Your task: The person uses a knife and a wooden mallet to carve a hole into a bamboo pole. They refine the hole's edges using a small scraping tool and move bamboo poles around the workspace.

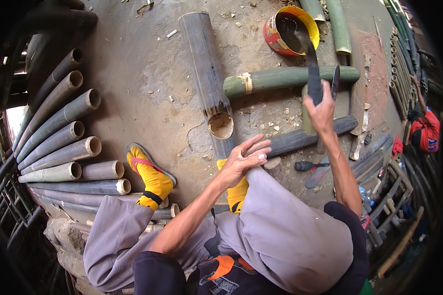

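My right hand (320,105) is closed around a dark, flat, strip-like tool (313,66) whose exact kind I cannot make out. Its blurred far end reaches over the rim of a red and yellow bucket (273,38) holding dark liquid. My left hand (245,160) rests at my bent knee, fingers stretched out and holding nothing. Ahead of it lies a thick dark bamboo pole (199,54), its hollow end facing me. A green bamboo pole (275,82) lies crosswise beyond my right hand, and a dark pole (300,141) lies nearer. Beside my right hand, a dark blade (335,81) crosses the green pole.
Several cut bamboo poles (66,117) fan out on the left. More green bamboo (339,27) lies at the far right. A dark-handled tool (305,166) lies near the right knee. A person in red (426,130) is at the right edge. Chips litter the ground.
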A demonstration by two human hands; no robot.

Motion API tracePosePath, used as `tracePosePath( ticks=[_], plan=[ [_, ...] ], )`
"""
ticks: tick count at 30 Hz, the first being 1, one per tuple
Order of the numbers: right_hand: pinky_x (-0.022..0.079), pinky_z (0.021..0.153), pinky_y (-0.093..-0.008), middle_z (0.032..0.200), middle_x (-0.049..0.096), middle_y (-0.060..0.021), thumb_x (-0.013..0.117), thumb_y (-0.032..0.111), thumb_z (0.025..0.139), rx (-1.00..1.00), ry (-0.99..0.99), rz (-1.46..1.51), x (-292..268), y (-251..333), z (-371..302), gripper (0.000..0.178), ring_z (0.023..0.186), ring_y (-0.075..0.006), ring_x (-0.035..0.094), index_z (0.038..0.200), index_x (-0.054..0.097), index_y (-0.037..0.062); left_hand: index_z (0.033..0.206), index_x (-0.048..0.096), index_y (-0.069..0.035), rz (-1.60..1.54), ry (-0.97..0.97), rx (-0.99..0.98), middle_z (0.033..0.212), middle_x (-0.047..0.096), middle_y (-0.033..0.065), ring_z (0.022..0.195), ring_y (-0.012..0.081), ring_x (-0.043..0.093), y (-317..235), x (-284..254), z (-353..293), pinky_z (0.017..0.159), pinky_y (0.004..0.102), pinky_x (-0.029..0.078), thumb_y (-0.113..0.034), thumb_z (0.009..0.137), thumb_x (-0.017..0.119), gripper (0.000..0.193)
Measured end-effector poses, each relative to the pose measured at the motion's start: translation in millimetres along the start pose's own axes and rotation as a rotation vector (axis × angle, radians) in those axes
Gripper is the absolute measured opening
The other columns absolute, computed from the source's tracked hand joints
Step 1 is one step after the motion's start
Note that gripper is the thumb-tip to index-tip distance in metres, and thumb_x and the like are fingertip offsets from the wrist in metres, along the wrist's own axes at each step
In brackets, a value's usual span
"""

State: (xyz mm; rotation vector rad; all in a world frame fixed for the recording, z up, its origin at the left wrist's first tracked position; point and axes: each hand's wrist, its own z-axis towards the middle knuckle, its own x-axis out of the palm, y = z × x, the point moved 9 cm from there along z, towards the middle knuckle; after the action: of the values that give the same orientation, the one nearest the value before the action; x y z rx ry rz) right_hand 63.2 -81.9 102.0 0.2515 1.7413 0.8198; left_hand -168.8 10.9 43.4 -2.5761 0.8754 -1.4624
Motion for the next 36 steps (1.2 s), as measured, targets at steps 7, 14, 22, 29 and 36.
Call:
tracePosePath(
  ticks=[7, 14, 22, 29, 36],
  plan=[
    [0.052, 0.074, -0.0406, 0.098, 0.063, -0.0126, 0.071, 0.011, 0.068, -0.444, 0.801, -0.336, 69, 28, -107, 0.053, 0.086, -0.0314, 0.063, 0.118, 0.054, 0.0071, 0.134, 0.046, -0.005, -0.431, -0.132, -0.125, 0.129, 0.053, 0.0129, 0.12, 0.0263, 0.052, 33, -8, 25, 0.1, 0.0411, 0.046, -0.037, 0.096, 0.055, 0.051],
    [0.049, 0.071, -0.0379, 0.094, 0.06, -0.0046, 0.069, 0.012, 0.067, -1.041, 0.902, -0.66, 105, 62, -45, 0.047, 0.088, -0.0236, 0.06, 0.112, 0.056, 0.015, 0.131, 0.049, -0.006, -0.929, -0.314, 0.16, 0.126, 0.055, 0.01, 0.118, 0.0199, 0.055, 40, -14, 52, 0.102, 0.0347, 0.048, -0.021, 0.097, 0.056, 0.038],
    [0.05, 0.063, -0.0453, 0.09, 0.065, -0.01, 0.07, 0.013, 0.068, -0.655, 1.177, -0.553, 119, 31, -64, 0.047, 0.078, -0.0322, 0.066, 0.112, 0.053, 0.0137, 0.126, 0.049, 0.003, -0.81, -0.529, -0.108, 0.119, 0.056, 0.0188, 0.112, 0.0278, 0.058, 44, -22, 30, 0.101, 0.0365, 0.049, -0.017, 0.097, 0.055, 0.035],
    [0.05, 0.073, -0.0512, 0.088, 0.064, -0.0197, 0.07, 0.014, 0.071, -0.188, 1.158, -0.278, 126, 10, -117, 0.053, 0.084, -0.043, 0.062, 0.118, 0.047, 0.0098, 0.115, 0.052, 0.01, -0.368, -0.564, -0.356, 0.11, 0.059, 0.0239, 0.097, 0.0271, 0.064, 36, -49, 2, 0.088, 0.0324, 0.057, -0.016, 0.096, 0.052, 0.032],
    [0.048, 0.068, -0.0524, 0.088, 0.063, -0.0273, 0.064, 0.016, 0.08, -0.049, 0.98, 0.084, 143, 16, -176, 0.038, 0.082, -0.0486, 0.061, 0.108, 0.041, 0.0029, 0.092, 0.062, 0.013, 0.143, -0.58, -0.523, 0.086, 0.064, 0.0196, 0.066, 0.023, 0.067, 10, -73, -17, 0.059, 0.027, 0.058, -0.012, 0.091, 0.052, 0.027]
  ],
)
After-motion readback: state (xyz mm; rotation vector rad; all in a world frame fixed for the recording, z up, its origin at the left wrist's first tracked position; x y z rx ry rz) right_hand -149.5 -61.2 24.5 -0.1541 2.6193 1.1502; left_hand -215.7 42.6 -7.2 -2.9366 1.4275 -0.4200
